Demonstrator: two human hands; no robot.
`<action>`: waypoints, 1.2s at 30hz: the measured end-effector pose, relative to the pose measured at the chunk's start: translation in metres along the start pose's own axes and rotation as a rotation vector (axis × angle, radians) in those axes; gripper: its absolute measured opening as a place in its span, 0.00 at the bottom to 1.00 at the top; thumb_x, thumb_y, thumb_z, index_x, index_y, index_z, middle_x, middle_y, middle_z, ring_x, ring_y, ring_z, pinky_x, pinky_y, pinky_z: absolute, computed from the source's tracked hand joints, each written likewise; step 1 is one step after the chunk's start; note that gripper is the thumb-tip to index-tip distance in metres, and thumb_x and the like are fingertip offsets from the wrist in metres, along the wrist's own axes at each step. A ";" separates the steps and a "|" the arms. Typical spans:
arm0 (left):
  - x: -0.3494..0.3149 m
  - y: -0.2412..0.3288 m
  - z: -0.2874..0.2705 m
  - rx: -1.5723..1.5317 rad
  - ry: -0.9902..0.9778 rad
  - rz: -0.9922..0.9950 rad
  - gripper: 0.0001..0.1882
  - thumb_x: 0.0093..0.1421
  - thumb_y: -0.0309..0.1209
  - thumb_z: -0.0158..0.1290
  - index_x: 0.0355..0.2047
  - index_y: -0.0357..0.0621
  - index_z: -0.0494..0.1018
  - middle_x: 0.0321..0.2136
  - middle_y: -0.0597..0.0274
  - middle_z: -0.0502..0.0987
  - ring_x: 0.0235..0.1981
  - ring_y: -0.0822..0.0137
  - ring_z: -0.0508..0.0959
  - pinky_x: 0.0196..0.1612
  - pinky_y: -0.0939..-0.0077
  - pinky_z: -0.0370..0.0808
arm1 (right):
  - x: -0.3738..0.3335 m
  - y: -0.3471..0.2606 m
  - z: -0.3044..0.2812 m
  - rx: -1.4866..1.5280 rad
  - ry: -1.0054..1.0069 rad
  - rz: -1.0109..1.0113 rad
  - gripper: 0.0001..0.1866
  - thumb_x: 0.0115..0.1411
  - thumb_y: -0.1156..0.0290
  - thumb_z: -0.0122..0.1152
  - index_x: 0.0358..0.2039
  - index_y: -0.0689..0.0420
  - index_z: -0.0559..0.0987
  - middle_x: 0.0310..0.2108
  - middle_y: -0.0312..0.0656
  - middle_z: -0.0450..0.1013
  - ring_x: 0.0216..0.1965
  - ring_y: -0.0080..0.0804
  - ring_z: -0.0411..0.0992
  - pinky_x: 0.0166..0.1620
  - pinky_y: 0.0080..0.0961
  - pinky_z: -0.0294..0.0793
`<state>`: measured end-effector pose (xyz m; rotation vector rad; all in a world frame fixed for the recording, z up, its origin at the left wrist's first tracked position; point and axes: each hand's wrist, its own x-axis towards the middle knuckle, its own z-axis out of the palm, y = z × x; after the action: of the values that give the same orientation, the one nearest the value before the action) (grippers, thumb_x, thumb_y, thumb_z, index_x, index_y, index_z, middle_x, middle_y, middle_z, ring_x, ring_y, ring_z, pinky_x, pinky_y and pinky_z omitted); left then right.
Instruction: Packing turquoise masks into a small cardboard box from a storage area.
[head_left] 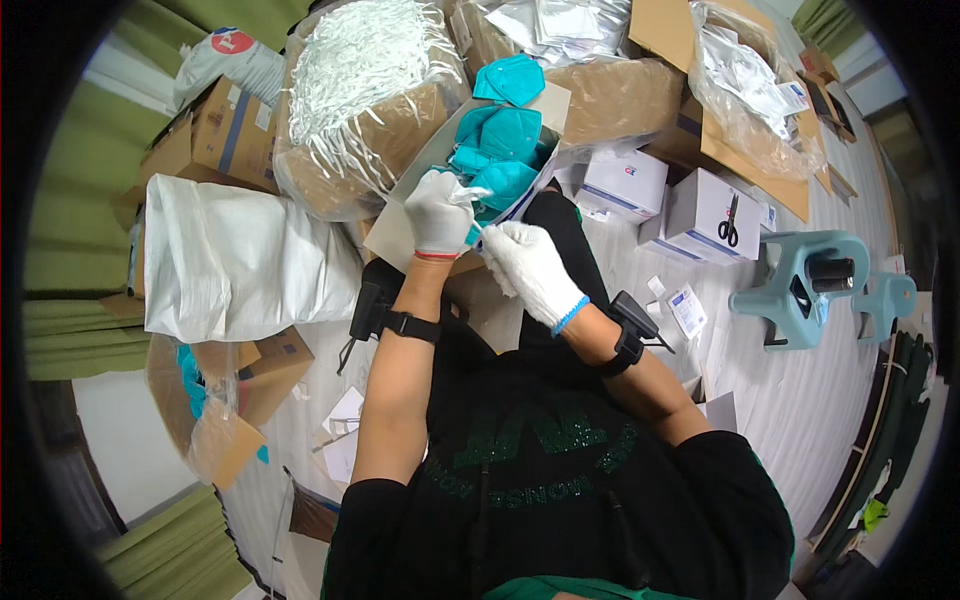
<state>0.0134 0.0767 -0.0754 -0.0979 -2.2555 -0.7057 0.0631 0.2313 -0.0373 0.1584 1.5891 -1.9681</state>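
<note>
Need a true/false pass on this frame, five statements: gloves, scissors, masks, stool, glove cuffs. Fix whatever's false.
1. The left hand and the right hand are both gloved in white. True.
2. The black scissors lie on the floor. False: the scissors lie on top of a white box.
3. Teal masks lie in the open box at the hands. True.
4. The larger stool is bright red. False: it is pale blue.
5. The right glove's cuff is red. False: it is blue; the left glove's cuff is red.
</note>
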 end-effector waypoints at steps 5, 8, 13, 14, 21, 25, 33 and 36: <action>-0.006 0.003 0.016 -0.025 -0.035 0.039 0.10 0.44 0.24 0.57 0.16 0.45 0.64 0.18 0.54 0.67 0.21 0.50 0.71 0.24 0.58 0.67 | -0.014 0.005 -0.014 0.072 0.048 0.040 0.16 0.65 0.60 0.54 0.20 0.51 0.71 0.15 0.27 0.64 0.12 0.16 0.58 0.16 0.17 0.54; -0.009 0.003 0.023 -0.009 -0.051 0.050 0.11 0.43 0.24 0.57 0.15 0.45 0.64 0.18 0.55 0.67 0.22 0.50 0.71 0.24 0.57 0.67 | -0.020 0.007 -0.020 0.114 0.078 0.043 0.17 0.67 0.61 0.53 0.20 0.52 0.71 0.15 0.30 0.64 0.11 0.17 0.57 0.15 0.17 0.53; -0.014 -0.007 0.034 0.059 -0.051 0.057 0.11 0.44 0.26 0.57 0.15 0.46 0.65 0.18 0.54 0.67 0.22 0.49 0.71 0.23 0.56 0.67 | -0.033 0.002 -0.021 0.131 0.095 0.035 0.17 0.67 0.63 0.53 0.20 0.52 0.70 0.14 0.30 0.64 0.11 0.17 0.57 0.15 0.18 0.53; -0.013 -0.012 0.037 0.087 -0.035 0.082 0.10 0.45 0.27 0.57 0.15 0.46 0.65 0.18 0.54 0.68 0.21 0.49 0.71 0.23 0.56 0.67 | -0.035 0.003 -0.025 0.126 0.081 0.029 0.16 0.66 0.63 0.53 0.20 0.52 0.70 0.15 0.28 0.64 0.12 0.16 0.58 0.16 0.17 0.54; 0.015 -0.056 -0.020 -0.313 -0.062 -0.673 0.05 0.53 0.28 0.60 0.22 0.44 0.75 0.18 0.66 0.73 0.13 0.67 0.70 0.18 0.73 0.65 | -0.031 0.020 -0.049 0.313 -0.122 0.036 0.06 0.63 0.72 0.53 0.29 0.56 0.75 0.22 0.34 0.71 0.16 0.19 0.64 0.19 0.16 0.60; 0.035 0.005 -0.057 -1.130 -0.213 -1.117 0.05 0.57 0.27 0.60 0.33 0.41 0.78 0.22 0.72 0.73 0.17 0.79 0.69 0.19 0.83 0.64 | 0.014 0.010 -0.033 0.483 -0.194 0.010 0.06 0.61 0.78 0.51 0.36 0.58 0.76 0.26 0.35 0.73 0.20 0.21 0.68 0.21 0.17 0.66; 0.014 0.018 -0.062 -1.067 -0.370 -0.831 0.15 0.60 0.31 0.57 0.47 0.43 0.74 0.31 0.68 0.73 0.22 0.80 0.69 0.20 0.84 0.61 | 0.039 -0.032 0.000 0.062 -0.228 -0.279 0.12 0.65 0.64 0.56 0.38 0.61 0.77 0.28 0.33 0.72 0.28 0.17 0.66 0.30 0.16 0.66; 0.007 0.015 -0.061 -0.896 -0.451 -0.685 0.11 0.58 0.26 0.58 0.42 0.42 0.76 0.33 0.66 0.77 0.25 0.76 0.75 0.26 0.81 0.70 | 0.028 -0.048 -0.001 -0.327 -0.264 -0.436 0.10 0.64 0.68 0.57 0.36 0.63 0.76 0.30 0.34 0.73 0.31 0.19 0.67 0.36 0.21 0.70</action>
<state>0.0518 0.0569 -0.0291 0.1082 -2.1769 -2.2100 0.0150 0.2268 -0.0088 -0.5998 1.8431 -1.8955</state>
